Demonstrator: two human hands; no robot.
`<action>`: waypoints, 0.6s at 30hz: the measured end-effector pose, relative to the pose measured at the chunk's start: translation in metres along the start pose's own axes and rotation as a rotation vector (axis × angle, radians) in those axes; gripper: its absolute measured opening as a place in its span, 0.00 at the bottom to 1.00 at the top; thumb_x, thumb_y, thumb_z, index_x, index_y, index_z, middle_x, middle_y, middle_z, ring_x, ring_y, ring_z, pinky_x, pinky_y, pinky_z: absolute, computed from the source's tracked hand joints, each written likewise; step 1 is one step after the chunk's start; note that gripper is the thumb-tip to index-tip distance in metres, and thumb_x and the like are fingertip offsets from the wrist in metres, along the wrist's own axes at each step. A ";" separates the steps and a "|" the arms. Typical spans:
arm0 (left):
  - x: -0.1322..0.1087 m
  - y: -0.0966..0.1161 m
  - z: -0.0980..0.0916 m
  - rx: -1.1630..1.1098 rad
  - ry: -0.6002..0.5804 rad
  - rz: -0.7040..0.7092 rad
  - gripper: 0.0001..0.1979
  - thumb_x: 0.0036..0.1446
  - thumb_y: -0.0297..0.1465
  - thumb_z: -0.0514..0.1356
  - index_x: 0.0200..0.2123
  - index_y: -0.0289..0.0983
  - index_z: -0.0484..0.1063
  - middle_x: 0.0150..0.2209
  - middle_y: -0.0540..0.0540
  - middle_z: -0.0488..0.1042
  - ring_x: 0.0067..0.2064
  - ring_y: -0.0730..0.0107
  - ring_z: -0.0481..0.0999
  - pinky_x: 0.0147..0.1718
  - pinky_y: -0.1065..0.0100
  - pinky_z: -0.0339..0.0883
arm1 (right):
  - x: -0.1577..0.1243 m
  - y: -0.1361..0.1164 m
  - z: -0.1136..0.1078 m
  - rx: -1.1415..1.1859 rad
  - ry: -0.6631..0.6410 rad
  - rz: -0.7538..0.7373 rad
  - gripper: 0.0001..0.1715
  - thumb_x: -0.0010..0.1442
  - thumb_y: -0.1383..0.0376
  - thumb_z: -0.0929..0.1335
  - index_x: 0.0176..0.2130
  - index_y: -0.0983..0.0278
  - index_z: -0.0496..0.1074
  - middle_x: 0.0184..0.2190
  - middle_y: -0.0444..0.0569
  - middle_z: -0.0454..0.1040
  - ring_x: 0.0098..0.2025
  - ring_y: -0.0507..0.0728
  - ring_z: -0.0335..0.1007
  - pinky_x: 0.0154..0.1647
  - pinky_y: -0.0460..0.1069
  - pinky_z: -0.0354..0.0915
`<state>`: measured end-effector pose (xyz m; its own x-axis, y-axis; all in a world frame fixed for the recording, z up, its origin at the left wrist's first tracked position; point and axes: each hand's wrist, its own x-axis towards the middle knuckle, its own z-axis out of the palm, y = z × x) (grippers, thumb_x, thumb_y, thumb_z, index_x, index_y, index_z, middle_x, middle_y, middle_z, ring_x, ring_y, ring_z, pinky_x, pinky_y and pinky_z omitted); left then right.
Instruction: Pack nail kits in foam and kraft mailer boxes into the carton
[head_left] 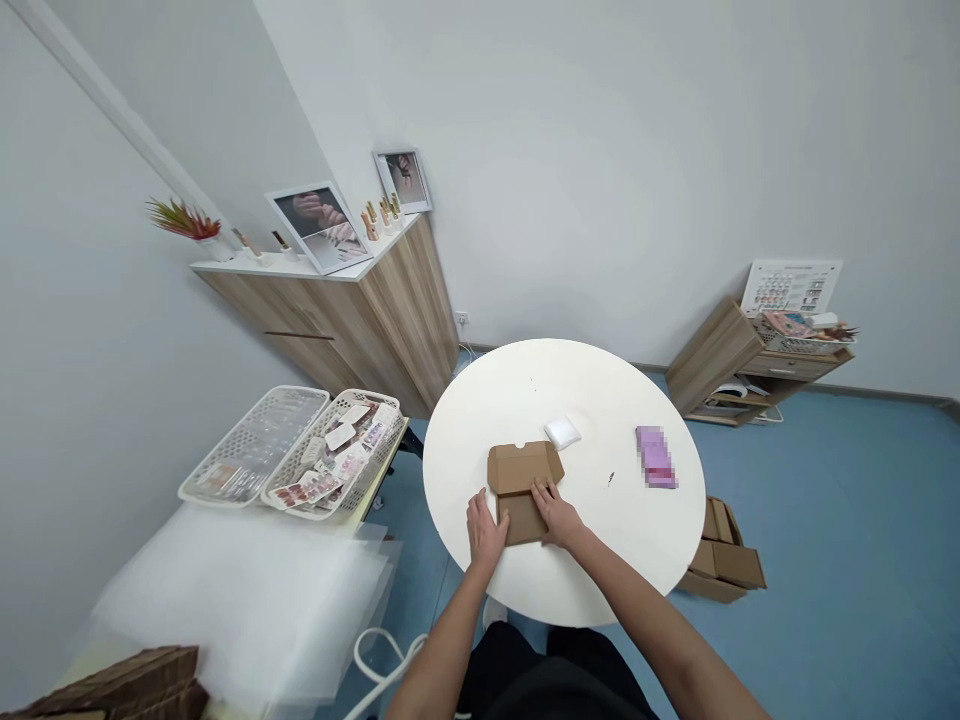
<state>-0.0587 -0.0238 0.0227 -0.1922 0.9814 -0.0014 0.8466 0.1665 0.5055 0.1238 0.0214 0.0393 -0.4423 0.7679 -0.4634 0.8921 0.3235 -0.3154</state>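
A small brown cardboard box [523, 518] lies near the front of the round white table [480, 400], its flap lid raised and folded back away from me. My left hand [486, 530] holds the box's left side, thumb at the near corner. At the right side, my right hand [557, 515] grips the wall, with fingertips reaching over by the lid's fold. Just beyond the lid sits a white packet [562, 432]. Further right is a purple packet [656, 458], blurred by pixelation.
Two white baskets, one with clear packs [255, 450] and one with printed packs [337, 455], stand at left beside clear plastic sheets [255, 590]. More cardboard boxes [724, 555] are on the floor at right. A wooden cabinet [397, 310] stands behind.
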 end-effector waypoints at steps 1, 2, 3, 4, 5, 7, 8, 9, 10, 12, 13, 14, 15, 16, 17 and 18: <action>-0.004 -0.001 0.000 0.016 0.027 0.091 0.32 0.59 0.34 0.55 0.64 0.32 0.51 0.60 0.32 0.62 0.61 0.51 0.63 0.57 0.52 0.58 | 0.002 0.001 0.000 0.006 0.005 -0.014 0.79 0.34 0.65 0.81 0.71 0.63 0.36 0.72 0.55 0.36 0.72 0.70 0.25 0.62 0.59 0.62; -0.007 -0.003 0.000 0.040 0.022 0.202 0.35 0.59 0.37 0.56 0.66 0.34 0.47 0.64 0.32 0.57 0.65 0.49 0.57 0.60 0.48 0.53 | 0.005 0.001 0.000 0.013 0.011 -0.029 0.79 0.34 0.65 0.81 0.71 0.62 0.36 0.72 0.55 0.37 0.72 0.70 0.25 0.62 0.59 0.61; -0.009 -0.004 0.000 0.069 -0.003 0.316 0.39 0.59 0.40 0.56 0.68 0.36 0.44 0.67 0.33 0.52 0.67 0.47 0.52 0.62 0.45 0.48 | 0.008 0.001 0.000 0.021 0.018 -0.044 0.79 0.34 0.65 0.81 0.71 0.62 0.36 0.72 0.55 0.37 0.72 0.70 0.26 0.62 0.59 0.61; -0.010 -0.005 0.000 0.101 -0.032 0.407 0.42 0.58 0.43 0.57 0.69 0.37 0.41 0.69 0.34 0.48 0.69 0.46 0.48 0.63 0.42 0.43 | 0.012 0.001 -0.001 0.026 0.024 -0.058 0.79 0.33 0.65 0.81 0.71 0.62 0.37 0.71 0.56 0.37 0.72 0.70 0.26 0.62 0.59 0.60; -0.010 -0.006 0.001 0.133 -0.055 0.467 0.45 0.57 0.46 0.57 0.70 0.38 0.38 0.70 0.34 0.45 0.70 0.44 0.45 0.64 0.40 0.40 | 0.015 0.001 -0.002 0.028 0.029 -0.070 0.79 0.33 0.65 0.81 0.71 0.62 0.37 0.71 0.56 0.38 0.72 0.70 0.27 0.63 0.59 0.60; -0.006 -0.008 0.004 0.184 -0.073 0.501 0.47 0.58 0.48 0.56 0.70 0.38 0.35 0.70 0.34 0.43 0.70 0.44 0.43 0.64 0.38 0.36 | 0.022 0.002 -0.005 0.027 0.036 -0.088 0.79 0.33 0.66 0.81 0.70 0.62 0.38 0.71 0.56 0.39 0.72 0.71 0.28 0.62 0.59 0.60; -0.003 -0.008 0.007 0.200 -0.076 0.500 0.46 0.59 0.48 0.55 0.70 0.38 0.33 0.70 0.34 0.44 0.70 0.45 0.42 0.64 0.39 0.36 | 0.025 0.003 -0.007 0.030 0.039 -0.099 0.78 0.33 0.66 0.81 0.70 0.62 0.39 0.71 0.57 0.40 0.72 0.71 0.28 0.62 0.59 0.60; 0.001 -0.009 0.009 0.210 -0.080 0.498 0.46 0.60 0.48 0.55 0.70 0.37 0.33 0.70 0.34 0.44 0.70 0.46 0.42 0.64 0.39 0.36 | 0.028 0.004 -0.009 0.034 0.042 -0.109 0.78 0.33 0.66 0.81 0.70 0.63 0.40 0.71 0.57 0.41 0.72 0.71 0.29 0.62 0.59 0.60; 0.005 -0.009 0.013 0.213 -0.089 0.497 0.45 0.60 0.48 0.54 0.70 0.37 0.32 0.70 0.35 0.45 0.70 0.47 0.43 0.64 0.40 0.37 | 0.030 0.005 -0.011 0.040 0.046 -0.120 0.77 0.33 0.66 0.81 0.70 0.64 0.40 0.71 0.58 0.41 0.72 0.71 0.29 0.63 0.58 0.60; 0.015 -0.011 0.019 0.208 -0.110 0.490 0.46 0.60 0.49 0.54 0.70 0.37 0.33 0.70 0.35 0.45 0.70 0.47 0.43 0.64 0.40 0.38 | 0.034 0.010 -0.016 0.052 0.062 -0.147 0.76 0.33 0.66 0.81 0.70 0.65 0.42 0.70 0.60 0.43 0.71 0.71 0.31 0.64 0.58 0.58; 0.020 -0.011 0.022 0.205 -0.118 0.481 0.46 0.60 0.49 0.54 0.70 0.36 0.33 0.70 0.34 0.46 0.70 0.46 0.44 0.64 0.40 0.39 | 0.036 0.012 -0.019 0.057 0.073 -0.166 0.75 0.33 0.66 0.81 0.70 0.66 0.44 0.70 0.61 0.44 0.71 0.71 0.32 0.65 0.58 0.56; 0.025 -0.011 0.024 0.203 -0.122 0.466 0.46 0.59 0.50 0.54 0.70 0.36 0.33 0.70 0.34 0.46 0.70 0.46 0.44 0.64 0.39 0.39 | 0.037 0.014 -0.022 0.063 0.088 -0.188 0.73 0.34 0.65 0.81 0.69 0.67 0.45 0.70 0.62 0.45 0.71 0.71 0.33 0.65 0.59 0.54; 0.030 -0.012 0.027 0.203 -0.123 0.445 0.46 0.59 0.49 0.54 0.70 0.36 0.34 0.70 0.34 0.46 0.70 0.46 0.45 0.64 0.39 0.39 | 0.038 0.017 -0.025 0.072 0.111 -0.214 0.71 0.35 0.63 0.80 0.69 0.67 0.47 0.69 0.63 0.47 0.71 0.72 0.34 0.66 0.61 0.52; 0.036 -0.012 0.028 0.204 -0.121 0.421 0.46 0.59 0.49 0.54 0.70 0.37 0.34 0.70 0.34 0.46 0.70 0.46 0.45 0.64 0.38 0.39 | 0.040 0.020 -0.029 0.084 0.147 -0.240 0.67 0.38 0.61 0.79 0.68 0.67 0.49 0.69 0.63 0.49 0.71 0.72 0.36 0.66 0.62 0.51; 0.041 -0.013 0.029 0.205 -0.119 0.395 0.45 0.59 0.48 0.54 0.70 0.37 0.34 0.70 0.34 0.46 0.70 0.46 0.45 0.63 0.37 0.39 | 0.041 0.023 -0.033 0.100 0.203 -0.262 0.60 0.43 0.59 0.78 0.67 0.67 0.52 0.68 0.63 0.51 0.70 0.71 0.39 0.66 0.64 0.50; 0.047 -0.013 0.030 0.205 -0.117 0.371 0.45 0.59 0.47 0.55 0.70 0.37 0.34 0.70 0.34 0.46 0.70 0.46 0.45 0.63 0.37 0.39 | 0.043 0.027 -0.038 0.121 0.279 -0.271 0.52 0.48 0.58 0.75 0.66 0.66 0.55 0.66 0.62 0.55 0.68 0.70 0.44 0.65 0.64 0.51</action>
<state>-0.0643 0.0228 -0.0100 0.1916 0.9805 0.0441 0.9309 -0.1957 0.3085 0.1323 0.0846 0.0422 -0.6026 0.7900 -0.1128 0.7221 0.4797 -0.4984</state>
